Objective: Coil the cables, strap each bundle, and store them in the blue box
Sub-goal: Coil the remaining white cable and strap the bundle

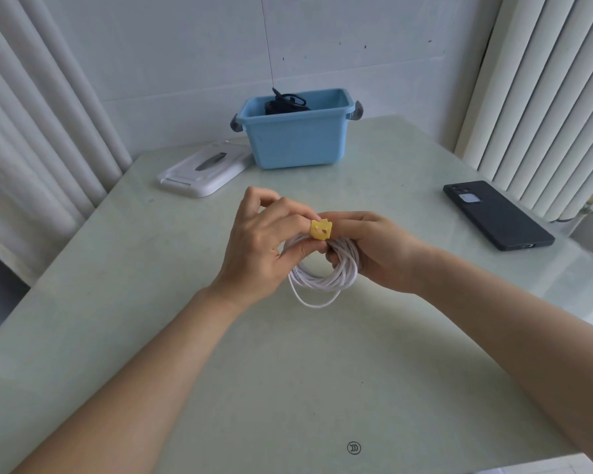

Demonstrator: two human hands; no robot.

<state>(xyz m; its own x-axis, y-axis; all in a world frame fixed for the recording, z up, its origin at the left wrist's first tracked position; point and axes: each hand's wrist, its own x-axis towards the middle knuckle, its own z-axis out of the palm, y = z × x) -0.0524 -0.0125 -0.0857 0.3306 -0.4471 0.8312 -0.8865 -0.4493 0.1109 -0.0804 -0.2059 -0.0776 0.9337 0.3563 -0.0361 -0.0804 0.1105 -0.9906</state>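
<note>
I judge I'm at the strapping step for the second bundle. Left of centre, a flat white plastic lid [202, 171] lies on the pale glossy counter [117, 302]. My left hand [264, 241] pinches the soft, rubbery-looking yellow strap [320, 230] at mid-frame. Behind it, upper centre, the smooth blue box [295, 138] already holds a black cable bundle [285, 104]. The thin white cable coil [322, 273], round with one loose loop, is gripped by my right hand [374, 248]. At right lies a matte black phone [497, 213]. Next the strap must be closed, then the bundle carried to the box.
</note>
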